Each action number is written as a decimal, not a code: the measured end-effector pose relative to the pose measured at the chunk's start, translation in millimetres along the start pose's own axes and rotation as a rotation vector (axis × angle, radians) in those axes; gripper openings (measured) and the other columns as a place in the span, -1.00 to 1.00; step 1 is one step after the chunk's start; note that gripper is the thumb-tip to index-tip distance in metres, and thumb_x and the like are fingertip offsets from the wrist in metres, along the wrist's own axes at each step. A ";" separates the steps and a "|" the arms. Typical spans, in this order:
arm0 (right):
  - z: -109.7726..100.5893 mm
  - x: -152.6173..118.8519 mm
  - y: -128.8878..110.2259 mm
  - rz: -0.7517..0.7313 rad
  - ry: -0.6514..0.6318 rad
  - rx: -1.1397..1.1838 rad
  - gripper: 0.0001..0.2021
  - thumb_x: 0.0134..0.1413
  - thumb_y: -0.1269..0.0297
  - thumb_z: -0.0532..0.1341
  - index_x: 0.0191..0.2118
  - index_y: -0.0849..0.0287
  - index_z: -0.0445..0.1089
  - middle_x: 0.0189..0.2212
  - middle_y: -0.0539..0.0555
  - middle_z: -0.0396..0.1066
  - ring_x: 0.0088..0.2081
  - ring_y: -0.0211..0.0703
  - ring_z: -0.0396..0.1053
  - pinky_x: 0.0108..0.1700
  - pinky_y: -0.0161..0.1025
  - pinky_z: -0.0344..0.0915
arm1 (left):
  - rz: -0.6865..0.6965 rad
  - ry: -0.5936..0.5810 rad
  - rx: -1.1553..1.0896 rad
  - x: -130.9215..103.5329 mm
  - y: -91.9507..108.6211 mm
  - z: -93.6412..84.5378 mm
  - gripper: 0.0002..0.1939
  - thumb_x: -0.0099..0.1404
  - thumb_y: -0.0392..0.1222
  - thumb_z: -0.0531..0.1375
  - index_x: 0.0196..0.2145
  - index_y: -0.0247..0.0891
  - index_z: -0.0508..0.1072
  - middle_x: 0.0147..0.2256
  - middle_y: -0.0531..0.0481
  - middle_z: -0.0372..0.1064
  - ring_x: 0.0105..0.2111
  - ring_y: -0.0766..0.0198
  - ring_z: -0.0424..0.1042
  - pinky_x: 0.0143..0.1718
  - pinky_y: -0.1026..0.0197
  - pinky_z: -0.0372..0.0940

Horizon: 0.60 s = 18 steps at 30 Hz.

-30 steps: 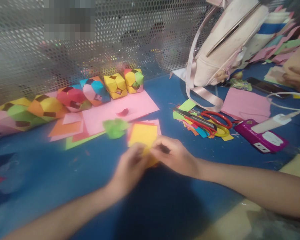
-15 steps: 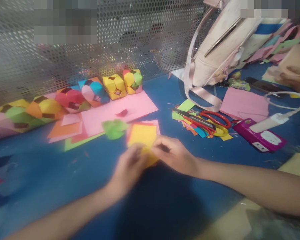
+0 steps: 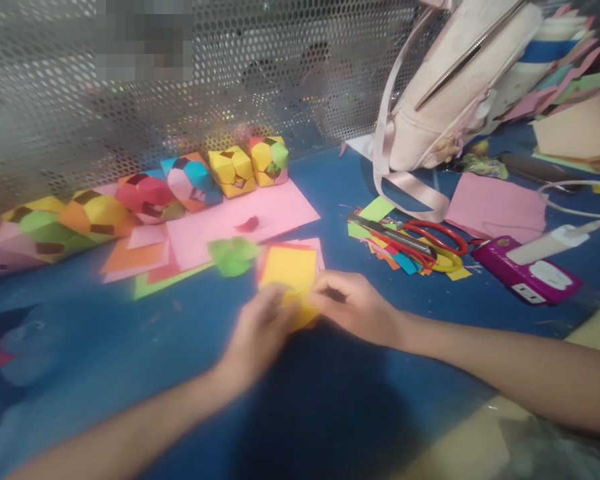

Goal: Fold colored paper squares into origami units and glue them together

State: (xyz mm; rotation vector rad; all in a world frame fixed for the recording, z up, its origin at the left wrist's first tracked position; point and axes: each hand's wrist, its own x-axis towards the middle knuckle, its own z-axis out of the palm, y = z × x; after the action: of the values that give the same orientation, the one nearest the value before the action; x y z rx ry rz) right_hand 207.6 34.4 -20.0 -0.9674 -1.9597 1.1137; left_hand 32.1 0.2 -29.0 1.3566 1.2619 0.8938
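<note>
My left hand and my right hand meet at the middle of the blue table. Between their closed fingers is a small piece of yellow paper, partly covered by the fingertips. Just beyond it lies a stack of yellow paper squares with pink edges showing underneath. To the left of the stack sits a green folded paper piece, blurred. Both hands pinch the yellow paper; its exact folds are too blurred to make out.
Folded paper balls line the mesh wall. Pink sheets lie before them. To the right are red-handled scissors on paper scraps, a purple box-shaped device with a white plug, a pink sheet and a pale bag.
The view has shifted slightly, so everything sits a little further right. A hand at the far right edge is no longer seen. My hands keep the yellow paper pinched.
</note>
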 end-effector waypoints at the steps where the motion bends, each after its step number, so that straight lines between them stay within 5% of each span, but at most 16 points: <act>1: 0.1 0.3 0.6 -0.006 0.007 -0.012 -0.81 0.11 0.30 0.09 -0.50 0.20 0.26 -0.56 -0.04 0.32 -0.50 -0.33 0.24 -0.46 -0.39 0.16 | -0.002 -0.001 -0.006 0.2 -0.4 -0.2 -0.82 0.27 -0.10 0.09 -0.32 -0.29 0.32 -0.36 -0.09 0.45 -0.38 0.26 0.44 -0.36 0.26 0.32; 9: 4.9 -2.3 0.1 -0.071 0.092 -0.074 -0.78 0.11 0.34 0.09 -0.55 0.20 0.22 -0.59 -0.03 0.32 -0.53 -0.34 0.22 -0.46 -0.38 0.15 | -0.001 -0.006 -0.006 0.6 -0.5 1.3 -0.81 0.23 -0.12 0.15 -0.29 -0.31 0.37 -0.32 -0.10 0.46 -0.44 0.30 0.42 -0.45 0.32 0.27; 18: 0.3 -0.3 -1.8 -0.092 0.030 -0.039 -0.82 0.10 0.35 0.10 -0.51 0.20 0.23 -0.58 -0.04 0.30 -0.53 -0.35 0.21 -0.47 -0.41 0.16 | 0.046 0.004 0.092 1.0 -2.6 -0.5 -0.81 0.27 -0.12 0.09 -0.34 -0.32 0.35 -0.39 -0.06 0.39 -0.45 0.33 0.34 -0.47 0.31 0.23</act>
State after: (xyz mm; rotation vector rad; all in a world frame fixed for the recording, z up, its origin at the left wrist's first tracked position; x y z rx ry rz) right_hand 207.1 33.4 -18.6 -0.8997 -1.9877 1.0085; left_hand 31.2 1.1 -31.6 1.4619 1.2929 0.8789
